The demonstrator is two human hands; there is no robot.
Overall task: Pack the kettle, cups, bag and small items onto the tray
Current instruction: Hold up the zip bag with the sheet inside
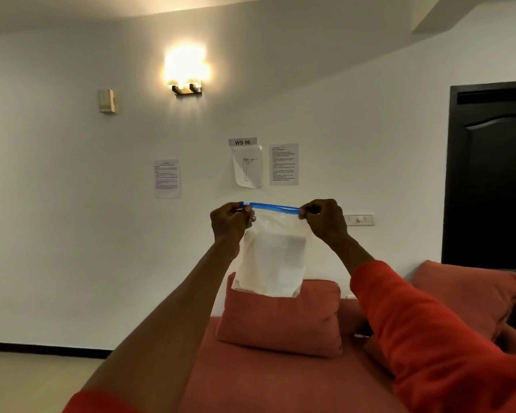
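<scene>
I hold a clear zip bag (273,257) up at arm's length in front of the wall. Its blue zip strip runs along the top, and something white and flat lies inside it. My left hand (230,223) pinches the left end of the strip, at the white slider. My right hand (323,219) pinches the right end. The bag hangs straight down between them, above a cushion. No kettle, cup or tray is in view.
A coral sofa (280,383) stands below my arms, with one cushion (280,317) under the bag and another cushion (465,296) at the right. A dark door (489,180) is at the far right. Paper sheets and a lit lamp (186,73) hang on the white wall.
</scene>
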